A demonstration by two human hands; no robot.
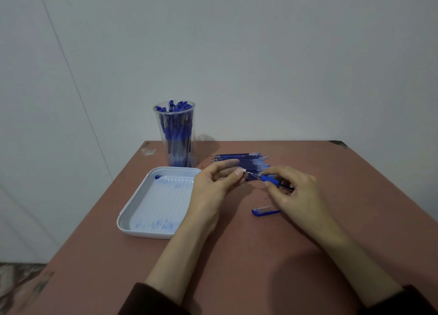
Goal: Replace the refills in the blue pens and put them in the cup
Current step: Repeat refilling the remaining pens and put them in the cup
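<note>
Plain pale wall behind, a faint seam running down its left part. Reddish-brown table (308, 238) pushed against it, corners at the far edge scuffed. A tall clear cup (159, 129) stands upright at the far left of the table, packed with capped pens (177, 127), caps up. Just in front of the cup lies a white tray (132, 210), its floor smeared with blue ink along the near side and in the far left corner. To the right of the cup, a loose bundle of refills (241, 158) lies flat on the table, tips pointing left. Your hands meet just in front of that bundle, above the table. Your right hand (296, 193) grips a blue pen (270, 179) round its rubber sleeve, fingers curled over the barrel, pen tip aimed left. Your left hand (213, 186) pinches the pen's silvery front end (246, 172) between thumb and forefinger; whether that tip piece is still screwed on cannot be told. The pen cap (264, 211) lies on its side on the table, below your right hand and apart from the tray. Dark sleeves (151, 300) show at both wrists, low in view.
</note>
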